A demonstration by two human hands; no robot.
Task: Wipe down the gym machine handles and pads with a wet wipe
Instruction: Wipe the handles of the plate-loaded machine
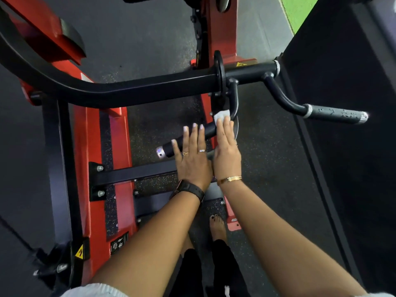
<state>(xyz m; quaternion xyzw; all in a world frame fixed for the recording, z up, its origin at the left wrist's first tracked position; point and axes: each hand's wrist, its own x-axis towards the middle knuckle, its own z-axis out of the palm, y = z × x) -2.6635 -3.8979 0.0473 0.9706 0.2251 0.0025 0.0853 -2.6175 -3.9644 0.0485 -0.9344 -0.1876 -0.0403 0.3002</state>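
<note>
While the right hand (227, 153) lies flat with its fingers straight and close together, it presses the wet wipe (221, 115) onto the inner handle (209, 130), close to where the grip meets the bent tube. A white corner of the wipe shows beyond the fingertips. The left hand (192, 159) also lies flat over the same handle, fingers straight and a little spread, nearer to the free end; it holds nothing, and it seems only to steady the grip.

I judge that the step in hand is the wiping of this first handle. The next move probably calls for sliding the wipe along the grip toward its metal end cap (160, 152), so the left hand must first leave the way. The outer handle (336, 114), well apart on the right, looks not yet reached.

As for direction, the long axis of the inner handle runs diagonally in the view: the free end points to the person's left and slightly toward the body, and the other end rises to the right, up to the black crossbar (128, 91).
</note>
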